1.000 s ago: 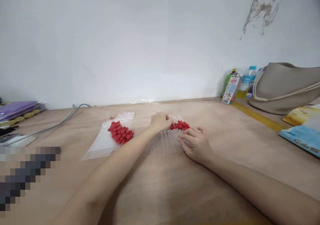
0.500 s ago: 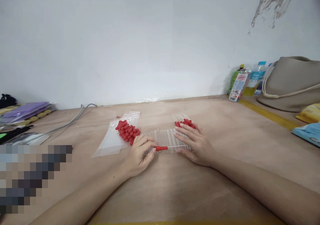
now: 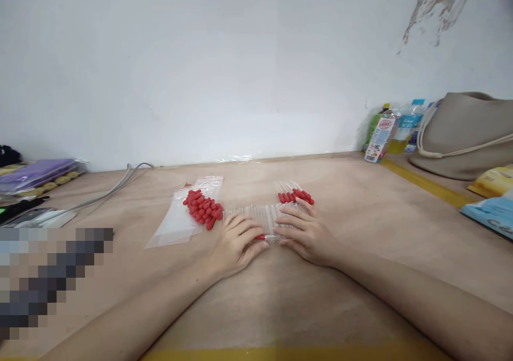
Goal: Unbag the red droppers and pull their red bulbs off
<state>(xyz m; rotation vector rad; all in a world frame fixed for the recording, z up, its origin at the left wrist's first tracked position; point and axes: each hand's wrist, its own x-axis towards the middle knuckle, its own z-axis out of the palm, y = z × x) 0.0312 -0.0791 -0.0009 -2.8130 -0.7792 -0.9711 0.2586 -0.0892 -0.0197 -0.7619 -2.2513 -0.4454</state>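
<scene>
My left hand (image 3: pixel 236 246) is closed around a red rubber bulb (image 3: pixel 260 237), with only its tip showing past the fingers. A thin glass dropper tube (image 3: pixel 273 238) runs from that bulb into my right hand (image 3: pixel 306 233), whose thumb and fingers pinch it. Under and behind both hands lies a row of clear glass tubes (image 3: pixel 256 217), side by side. Left of the row, a heap of loose red bulbs (image 3: pixel 202 209) rests on clear zip bags (image 3: pixel 170 233). Just beyond my right hand, several droppers with red bulbs (image 3: pixel 294 196) lie with their tips pointing away.
Bottles (image 3: pixel 379 139) and a grey drawstring bag (image 3: pixel 465 131) stand at the back right, near blue and yellow packs (image 3: pixel 491 211). A cable (image 3: pixel 108 193), a purple packet (image 3: pixel 38 174) and a blurred-out area (image 3: pixel 48 281) lie to the left. A wall closes the back.
My left hand has moved right, closer to my right hand, and now covers most of the red bulb. Fingers of my right hand have shifted slightly, uncovering more of the droppers behind it.
</scene>
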